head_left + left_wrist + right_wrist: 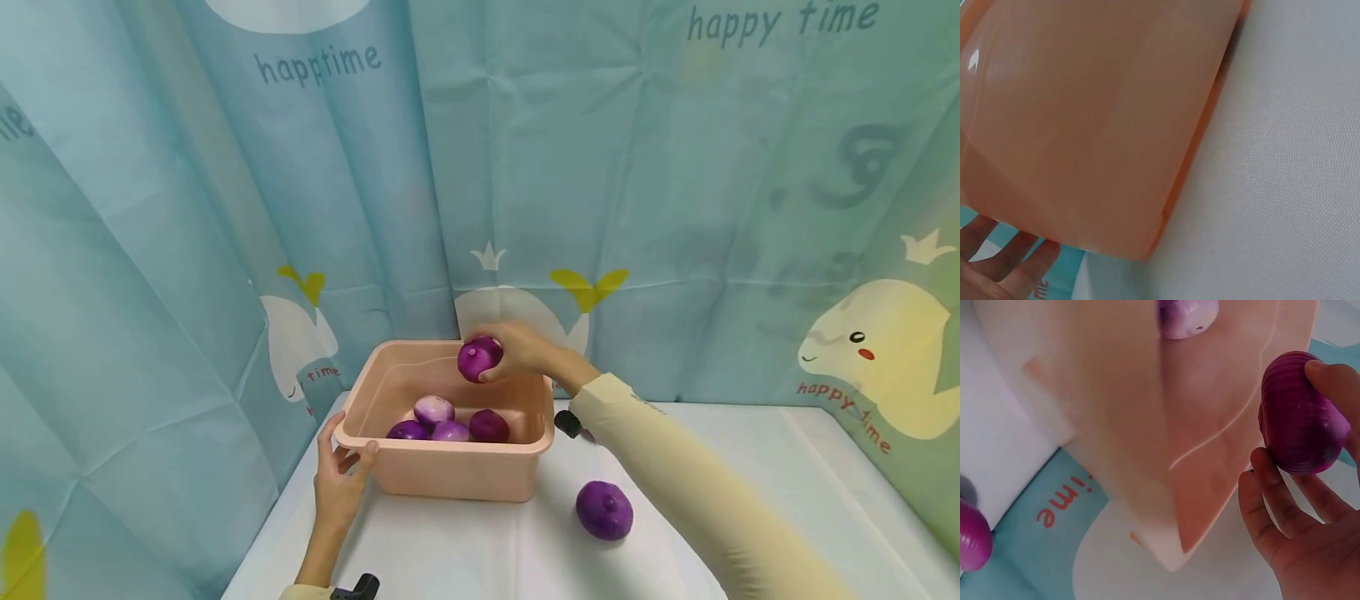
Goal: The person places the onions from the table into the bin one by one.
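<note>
My right hand (517, 346) grips a purple onion (477, 360) above the back right part of a pink plastic bin (457, 471). Seen from the right wrist, the held onion (1300, 419) sits between the thumb and the fingers. Inside the bin lie several onions, among them a pale purple one (434, 411) and a dark one (489, 426). My left hand (339, 483) holds the bin's front left corner, thumb over the rim. In the left wrist view the fingers (1038, 265) lie against the bin's side wall (1097, 125).
One purple onion (604, 510) lies on the white table (675, 567) right of the bin. Another onion (971, 537), partly cut off, shows in the right wrist view; the right forearm mostly hides it from the head. A blue printed curtain (562, 167) hangs behind the table.
</note>
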